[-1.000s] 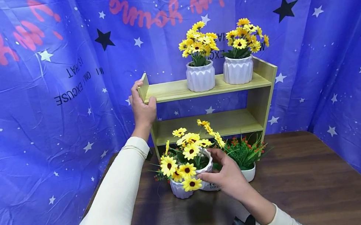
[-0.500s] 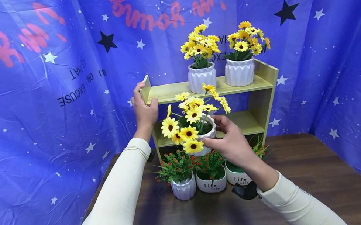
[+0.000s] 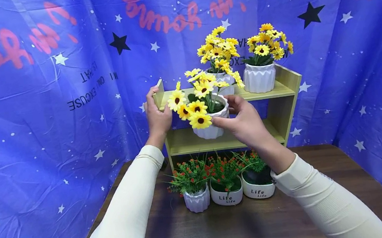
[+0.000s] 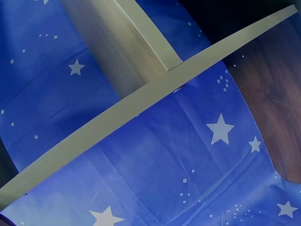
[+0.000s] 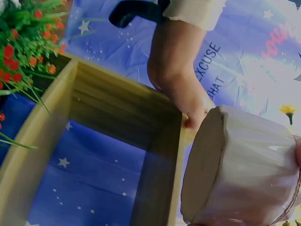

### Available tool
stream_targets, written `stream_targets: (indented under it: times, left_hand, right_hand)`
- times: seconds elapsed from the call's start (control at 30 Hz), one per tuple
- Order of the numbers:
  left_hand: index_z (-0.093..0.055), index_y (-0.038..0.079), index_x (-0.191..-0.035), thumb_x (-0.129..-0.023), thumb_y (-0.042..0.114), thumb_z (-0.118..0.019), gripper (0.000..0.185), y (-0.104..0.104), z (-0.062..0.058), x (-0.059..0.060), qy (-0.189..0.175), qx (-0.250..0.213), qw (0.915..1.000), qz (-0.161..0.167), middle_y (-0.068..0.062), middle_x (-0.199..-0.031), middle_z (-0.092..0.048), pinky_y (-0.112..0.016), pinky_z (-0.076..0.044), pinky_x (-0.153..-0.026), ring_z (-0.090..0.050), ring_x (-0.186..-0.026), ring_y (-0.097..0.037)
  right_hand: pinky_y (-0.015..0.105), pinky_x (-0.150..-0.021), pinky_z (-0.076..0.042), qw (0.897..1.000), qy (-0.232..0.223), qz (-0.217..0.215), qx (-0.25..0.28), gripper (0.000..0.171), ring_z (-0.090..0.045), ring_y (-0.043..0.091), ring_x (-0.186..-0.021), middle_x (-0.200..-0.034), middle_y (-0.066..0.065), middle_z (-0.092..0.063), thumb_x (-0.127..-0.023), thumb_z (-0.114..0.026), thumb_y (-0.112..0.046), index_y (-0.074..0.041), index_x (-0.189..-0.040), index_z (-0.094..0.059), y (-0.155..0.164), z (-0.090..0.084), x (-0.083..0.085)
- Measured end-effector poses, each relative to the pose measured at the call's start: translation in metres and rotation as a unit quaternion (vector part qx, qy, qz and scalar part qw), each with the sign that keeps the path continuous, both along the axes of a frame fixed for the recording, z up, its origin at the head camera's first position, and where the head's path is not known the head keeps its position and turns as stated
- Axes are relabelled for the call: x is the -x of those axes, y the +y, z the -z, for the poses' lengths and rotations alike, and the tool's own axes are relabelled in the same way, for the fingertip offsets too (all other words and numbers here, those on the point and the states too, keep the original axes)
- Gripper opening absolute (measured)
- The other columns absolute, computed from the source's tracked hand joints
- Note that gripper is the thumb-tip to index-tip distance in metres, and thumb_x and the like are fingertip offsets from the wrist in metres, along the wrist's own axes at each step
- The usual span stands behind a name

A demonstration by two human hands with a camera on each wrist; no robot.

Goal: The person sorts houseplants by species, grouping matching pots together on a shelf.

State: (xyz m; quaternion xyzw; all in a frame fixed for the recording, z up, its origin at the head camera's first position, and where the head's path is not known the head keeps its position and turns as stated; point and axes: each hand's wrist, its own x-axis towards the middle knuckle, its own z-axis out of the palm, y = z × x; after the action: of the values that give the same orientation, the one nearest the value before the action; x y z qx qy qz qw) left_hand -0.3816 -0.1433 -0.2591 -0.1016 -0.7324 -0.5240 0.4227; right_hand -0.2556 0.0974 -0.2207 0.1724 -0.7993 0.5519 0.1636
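Observation:
My right hand grips a white ribbed pot of yellow sunflowers by its rim and holds it in the air in front of the wooden two-tier shelf, between the two tiers. The pot's underside fills the right wrist view. My left hand grips the shelf's top left corner; the same hand shows beside the pot in the right wrist view. Two more white pots of yellow flowers stand on the top tier. The left wrist view shows only shelf boards and blue cloth.
Three small white pots with red-flowered green plants stand in a row on the dark wooden table in front of the shelf. A blue star-printed cloth surrounds the table on all sides. The lower tier is bare.
My right hand has lifted the sunflower pot from the table, up past the lower tier to the height of the top tier. The left hand has stayed on the shelf corner.

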Motion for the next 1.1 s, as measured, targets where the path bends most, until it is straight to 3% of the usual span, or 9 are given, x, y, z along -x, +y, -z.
stream_targets:
  times: [0.13, 0.3, 0.53, 0.83, 1.1]
  left_hand:
    - [-0.046, 0.021, -0.135, -0.079, 0.009, -0.059, 0.059, 0.001, -0.001, -0.002, -0.005, -0.005, 0.9999, 0.008, -0.006, -0.134, -0.050, -0.036, -0.041, -0.077, -0.042, -0.104, -0.026]
    - [-0.046, 0.021, -0.134, -0.079, 0.010, -0.059, 0.058, 0.001, -0.002, -0.001, -0.001, -0.005, 1.0000, 0.007, 0.000, -0.138, -0.049, -0.036, -0.040, -0.082, -0.041, -0.107, -0.026]
    - [-0.048, 0.019, -0.132, -0.076, 0.008, -0.059, 0.058, 0.001, -0.003, -0.002, 0.010, -0.010, 0.9998, 0.010, 0.004, -0.140, -0.050, -0.036, -0.039, -0.084, -0.041, -0.107, -0.026]
    - [-0.048, 0.015, -0.131, -0.076, 0.005, -0.058, 0.057, 0.001, -0.002, -0.001, 0.028, -0.013, 0.9991, 0.028, 0.003, -0.141, -0.050, -0.035, -0.039, -0.085, -0.041, -0.109, -0.024]
    - [-0.047, 0.015, -0.133, -0.076, 0.004, -0.059, 0.059, 0.001, -0.001, 0.001, 0.025, -0.007, 0.9995, 0.020, 0.003, -0.142, -0.049, -0.035, -0.039, -0.085, -0.041, -0.109, -0.025]
  right_hand:
    - [0.040, -0.090, -0.050, 1.000, -0.005, -0.009, 0.018, 0.069, -0.053, 0.027, -0.123, -0.137, 0.013, -0.055, -0.081, -0.081, -0.019, -0.001, -0.137, -0.046, -0.004, -0.013, 0.006]
    - [0.037, -0.089, -0.052, 0.999, -0.011, -0.026, 0.044, 0.070, -0.054, 0.025, -0.123, -0.138, 0.014, -0.054, -0.082, -0.081, -0.017, 0.000, -0.138, -0.044, -0.007, -0.026, 0.015]
    - [0.030, -0.083, -0.053, 0.997, -0.015, -0.033, 0.065, 0.076, -0.059, 0.023, -0.116, -0.136, 0.013, -0.056, -0.080, -0.083, -0.016, 0.001, -0.141, -0.041, -0.013, -0.032, 0.027]
    - [0.032, -0.080, -0.054, 0.999, -0.018, -0.022, 0.043, 0.075, -0.062, 0.021, -0.109, -0.131, 0.011, -0.059, -0.079, -0.084, -0.024, -0.001, -0.139, -0.045, -0.017, -0.036, 0.038]
    - [0.036, -0.083, -0.054, 0.999, -0.034, -0.011, 0.033, 0.081, -0.060, 0.021, -0.109, -0.130, 0.010, -0.058, -0.080, -0.084, -0.027, -0.003, -0.144, -0.042, -0.021, -0.038, 0.049]
